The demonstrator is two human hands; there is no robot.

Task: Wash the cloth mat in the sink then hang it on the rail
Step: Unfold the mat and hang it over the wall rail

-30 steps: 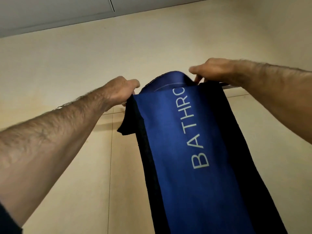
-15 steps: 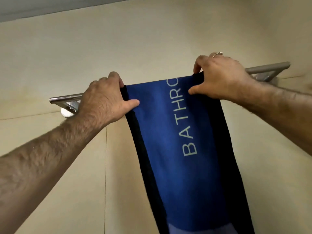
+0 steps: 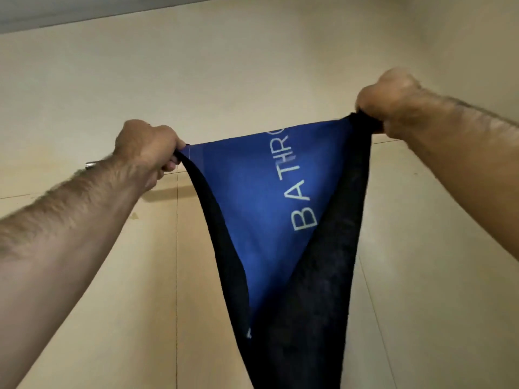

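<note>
2 bare forearms are seen reaching up and forward from the lower corners of the view. The left hand (image 3: 146, 148) is closed in a fist, and the upper left corner of the cloth mat (image 3: 252, 209) is gripped between its curled fingers. The right hand (image 3: 389, 101), held higher and blurred by motion, is likewise clenched, with the upper right corner of the mat bunched inside it. The mat is stretched taut between the 2 fists along its top edge and hangs down in a narrowing fold to the bottom of the frame. Its blue face, printed with the pale letters "BATHRO", is turned toward the camera; its dark backing is shown along both side edges. Just behind the left wrist, a short metallic end of the rail (image 3: 90, 165) is visible; the remainder is hidden, so contact between mat and rail cannot be judged. Farthest back, the beige wall (image 3: 252, 66) is crossed by thin panel seams.
</note>
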